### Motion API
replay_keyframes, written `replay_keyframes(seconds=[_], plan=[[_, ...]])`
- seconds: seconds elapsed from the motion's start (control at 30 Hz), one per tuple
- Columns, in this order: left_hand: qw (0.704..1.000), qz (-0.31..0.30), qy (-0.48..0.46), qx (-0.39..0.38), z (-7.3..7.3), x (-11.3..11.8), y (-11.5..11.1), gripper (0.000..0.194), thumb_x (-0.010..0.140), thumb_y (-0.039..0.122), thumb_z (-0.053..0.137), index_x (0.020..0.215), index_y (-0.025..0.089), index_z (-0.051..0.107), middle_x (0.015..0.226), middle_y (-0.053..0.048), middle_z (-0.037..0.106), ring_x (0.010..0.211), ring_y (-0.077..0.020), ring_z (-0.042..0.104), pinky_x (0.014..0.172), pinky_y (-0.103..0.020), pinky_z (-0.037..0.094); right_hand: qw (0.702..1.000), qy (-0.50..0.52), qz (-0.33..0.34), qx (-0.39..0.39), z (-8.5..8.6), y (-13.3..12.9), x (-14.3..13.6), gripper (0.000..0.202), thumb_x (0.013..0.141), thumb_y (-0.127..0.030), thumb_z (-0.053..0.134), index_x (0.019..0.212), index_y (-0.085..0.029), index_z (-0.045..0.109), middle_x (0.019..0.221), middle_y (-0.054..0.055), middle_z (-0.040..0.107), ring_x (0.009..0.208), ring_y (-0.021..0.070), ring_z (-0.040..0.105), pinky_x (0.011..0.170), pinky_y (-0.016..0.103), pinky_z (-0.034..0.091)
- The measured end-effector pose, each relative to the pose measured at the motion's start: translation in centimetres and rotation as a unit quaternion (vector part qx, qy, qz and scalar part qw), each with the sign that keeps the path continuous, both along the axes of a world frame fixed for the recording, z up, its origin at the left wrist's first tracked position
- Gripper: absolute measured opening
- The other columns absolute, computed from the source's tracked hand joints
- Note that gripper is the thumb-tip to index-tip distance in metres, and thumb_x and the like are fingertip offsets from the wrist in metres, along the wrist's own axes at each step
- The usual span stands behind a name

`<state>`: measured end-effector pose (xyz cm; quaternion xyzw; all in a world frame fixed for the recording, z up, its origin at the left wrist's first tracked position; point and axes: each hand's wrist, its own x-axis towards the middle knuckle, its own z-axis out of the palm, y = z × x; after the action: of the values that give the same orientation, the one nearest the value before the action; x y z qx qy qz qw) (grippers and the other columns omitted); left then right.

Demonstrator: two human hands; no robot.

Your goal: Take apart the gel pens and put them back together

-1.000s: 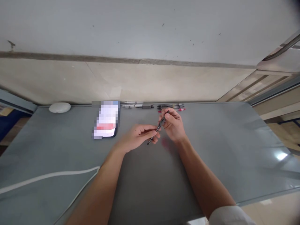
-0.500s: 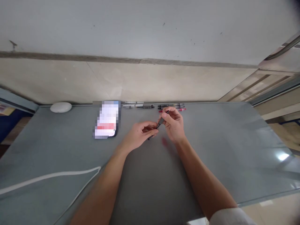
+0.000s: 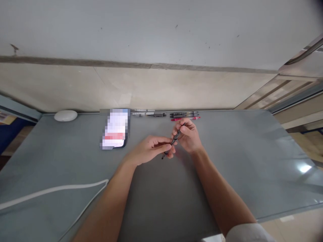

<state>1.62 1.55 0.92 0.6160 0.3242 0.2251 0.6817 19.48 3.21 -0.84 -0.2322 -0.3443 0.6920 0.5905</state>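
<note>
A black pen (image 3: 174, 141) slants between my two hands, held above the grey table. My left hand (image 3: 152, 148) pinches its lower part between thumb and fingers, with one dark end poking out below. Around the upper part, the fingers of my right hand (image 3: 188, 134) are closed, the thumb lying along it. Just beyond the right hand, several dark pens (image 3: 184, 114) and a red pen (image 3: 185, 118) lie side by side at the table's back edge. More pens, one with a grey grip (image 3: 156, 114), lie to their left.
A phone with a blurred lit screen (image 3: 116, 127) lies left of my hands. Behind it to the left is a white oval object (image 3: 66, 115). A white cable (image 3: 63, 187) crosses the front left of the table (image 3: 252, 161). A wall (image 3: 161, 87) runs along the back.
Both hands have moved slightly toward me with the black pen. The left fingers have shifted along it, and more of the pen shows between the hands.
</note>
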Motion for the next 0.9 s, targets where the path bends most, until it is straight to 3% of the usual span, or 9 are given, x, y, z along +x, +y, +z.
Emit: replay_keyframes(seconds=[0.1, 0.27, 0.33, 0.47, 0.67, 0.9], plan=[[1.000, 0.011, 0.012, 0.010, 0.0, 0.1, 0.1, 0.024, 0.090, 0.037, 0.056, 0.094, 0.016, 0.066, 0.080, -0.005, 0.067, 0.073, -0.0155, 0.061, 0.072, -0.031, 0.047, 1.000, -0.020, -0.002, -0.002, 0.1, 0.0, -0.1, 0.023, 0.066, -0.031, 0.080, 0.075, -0.023, 0.060, 0.068, -0.006, 0.061, 0.059, 0.0095, 0.060, 0.050, 0.023, 0.052], [0.985, 0.137, 0.082, 0.060, -0.8, 0.5, 0.5, 0.025, 0.080, 0.041, 0.067, 0.093, 0.019, 0.067, 0.078, -0.001, 0.067, 0.073, -0.0150, 0.061, 0.072, -0.029, 0.047, 0.992, -0.071, -0.101, -0.004, 0.3, 0.4, -0.6, 0.020, 0.068, -0.025, 0.079, 0.076, -0.023, 0.061, 0.067, -0.006, 0.061, 0.061, 0.0090, 0.061, 0.057, 0.023, 0.052], [0.982, 0.155, 0.088, 0.065, -1.1, 0.6, 0.6, 0.027, 0.080, 0.042, 0.067, 0.096, 0.019, 0.068, 0.079, -0.001, 0.067, 0.073, -0.0150, 0.061, 0.072, -0.029, 0.047, 0.990, -0.083, -0.112, -0.009, 0.4, 0.4, -0.6, 0.020, 0.068, -0.026, 0.079, 0.077, -0.023, 0.060, 0.067, -0.006, 0.061, 0.062, 0.0091, 0.061, 0.057, 0.022, 0.051], [0.989, 0.123, 0.062, 0.049, -1.0, 0.4, 0.5, 0.027, 0.083, 0.042, 0.064, 0.096, 0.018, 0.068, 0.079, -0.002, 0.067, 0.075, -0.0150, 0.061, 0.077, -0.031, 0.047, 0.995, -0.060, -0.074, 0.006, 0.6, 0.3, -0.4, 0.019, 0.069, -0.026, 0.078, 0.081, -0.024, 0.063, 0.074, -0.004, 0.063, 0.068, 0.0107, 0.064, 0.058, 0.024, 0.053], [0.999, 0.041, 0.011, -0.014, -0.3, 0.1, 0.2, 0.027, 0.089, 0.039, 0.057, 0.098, 0.016, 0.068, 0.087, -0.007, 0.069, 0.075, -0.0158, 0.062, 0.076, -0.032, 0.048, 0.999, -0.031, -0.043, 0.012, 0.4, 0.0, 0.0, 0.015, 0.070, -0.027, 0.078, 0.073, -0.023, 0.064, 0.070, -0.005, 0.063, 0.061, 0.0096, 0.062, 0.052, 0.023, 0.055], [0.999, 0.042, -0.019, -0.027, -0.1, 0.2, 0.2, 0.028, 0.091, 0.038, 0.056, 0.101, 0.014, 0.067, 0.087, -0.008, 0.068, 0.074, -0.0157, 0.062, 0.076, -0.032, 0.049, 0.999, -0.010, -0.034, -0.018, 0.1, 0.0, 0.3, 0.023, 0.069, -0.037, 0.079, 0.084, -0.025, 0.066, 0.078, -0.003, 0.067, 0.073, 0.0145, 0.069, 0.050, 0.024, 0.057]])
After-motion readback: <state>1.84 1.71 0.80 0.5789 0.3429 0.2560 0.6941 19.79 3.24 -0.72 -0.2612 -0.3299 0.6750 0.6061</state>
